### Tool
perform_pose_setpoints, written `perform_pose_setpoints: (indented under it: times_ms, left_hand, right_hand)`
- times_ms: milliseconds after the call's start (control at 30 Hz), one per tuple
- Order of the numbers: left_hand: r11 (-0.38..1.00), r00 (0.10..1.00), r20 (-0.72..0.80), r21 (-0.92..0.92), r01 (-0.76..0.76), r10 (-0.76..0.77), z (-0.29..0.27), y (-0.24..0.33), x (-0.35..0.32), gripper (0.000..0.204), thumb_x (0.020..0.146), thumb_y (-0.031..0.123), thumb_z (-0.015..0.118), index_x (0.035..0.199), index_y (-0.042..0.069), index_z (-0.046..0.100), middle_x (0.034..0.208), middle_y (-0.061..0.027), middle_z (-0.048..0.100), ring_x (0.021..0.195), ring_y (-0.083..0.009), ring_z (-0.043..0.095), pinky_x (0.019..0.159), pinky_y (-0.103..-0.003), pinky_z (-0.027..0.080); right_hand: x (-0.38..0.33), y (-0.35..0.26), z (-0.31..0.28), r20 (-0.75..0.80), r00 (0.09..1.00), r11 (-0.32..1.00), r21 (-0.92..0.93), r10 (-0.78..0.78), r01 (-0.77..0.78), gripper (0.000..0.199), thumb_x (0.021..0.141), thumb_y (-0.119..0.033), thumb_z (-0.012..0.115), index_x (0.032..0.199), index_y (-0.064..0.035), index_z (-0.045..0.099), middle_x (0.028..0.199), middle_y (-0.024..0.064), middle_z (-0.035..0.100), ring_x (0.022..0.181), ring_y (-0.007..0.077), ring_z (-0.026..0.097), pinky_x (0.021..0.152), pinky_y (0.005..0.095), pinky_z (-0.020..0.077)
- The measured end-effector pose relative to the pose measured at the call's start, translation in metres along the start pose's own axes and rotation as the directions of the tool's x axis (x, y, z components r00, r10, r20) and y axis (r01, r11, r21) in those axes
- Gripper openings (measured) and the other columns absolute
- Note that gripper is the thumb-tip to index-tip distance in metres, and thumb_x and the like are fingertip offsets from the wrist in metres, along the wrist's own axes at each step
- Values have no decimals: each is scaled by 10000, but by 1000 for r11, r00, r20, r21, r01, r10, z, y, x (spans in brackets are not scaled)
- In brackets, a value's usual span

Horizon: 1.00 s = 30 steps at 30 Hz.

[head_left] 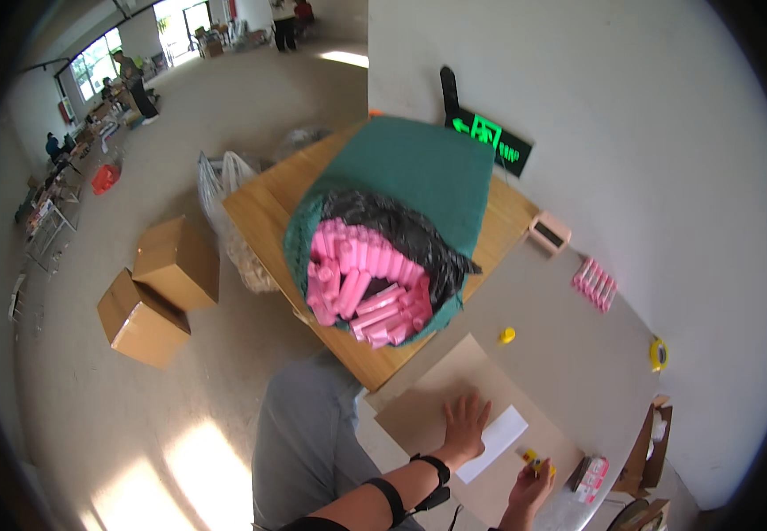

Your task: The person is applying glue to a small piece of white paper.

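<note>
The left hand point(465, 427) lies flat on brown cardboard point(419, 403); the right hand point(528, 492) pinches a yellow cutter point(536, 461).

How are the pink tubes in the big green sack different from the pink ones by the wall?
The pink tubes in the sack are many, heaped every which way inside a black liner in the green sack. The pink tubes by the wall are few and lie side by side in one neat row on the grey tabletop. Both groups are the same pink and look tube-shaped.
</note>
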State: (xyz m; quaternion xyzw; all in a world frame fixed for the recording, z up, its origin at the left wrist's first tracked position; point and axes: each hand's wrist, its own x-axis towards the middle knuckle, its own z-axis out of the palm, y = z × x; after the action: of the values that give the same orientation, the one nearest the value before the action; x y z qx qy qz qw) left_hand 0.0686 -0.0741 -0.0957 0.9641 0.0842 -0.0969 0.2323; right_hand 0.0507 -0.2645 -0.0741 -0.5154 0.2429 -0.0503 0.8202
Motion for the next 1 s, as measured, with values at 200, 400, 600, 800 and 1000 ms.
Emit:
perform_pose_setpoints:
  times_ms: [200,400,600,800,1000]
  left_hand:
    - [959,938,-299,-167,-231,174,-1,1,-11,760,709,162,661,1380,55,320,1426,-208,261,1310,-390,259,1040,-579,212]
    - [454,967,-247,-855,-250,67,-26,55,-8,290,877,270,617,988,8,559,899,-148,635,836,-272,628,748,-338,498]
    - [74,975,-23,-996,-40,220,-45,85,-27,425,838,261,676,1132,3,508,1001,-103,615,918,-173,590,832,-315,467]
    - [107,984,-17,-994,-36,180,-63,75,-35,347,816,214,696,1037,4,529,920,-88,626,861,-168,603,807,-311,462]
    - [197,991,10,-980,-17,135,-81,69,-34,294,827,184,664,1031,22,529,874,-79,618,770,-129,596,704,-285,481]
  right_hand:
    - [-34,-29,23,8,995,951,292,98,-96,47,820,-26,598,777,-42,586,674,57,595,547,149,543,503,233,453]
    - [-18,-30,19,155,965,836,484,210,-259,59,786,6,588,842,-11,601,732,86,631,614,158,609,526,191,501]
    - [-26,-31,28,573,818,869,377,54,-321,429,873,-172,580,1223,62,499,1209,176,563,1121,224,537,975,297,417]
    - [-37,-28,40,497,867,921,324,31,-218,329,872,-195,586,1107,35,573,1100,162,617,1001,211,598,883,291,479]
    - [-37,-19,36,514,858,940,293,0,-176,306,879,-200,573,1088,24,577,1039,137,628,936,196,606,825,281,503]
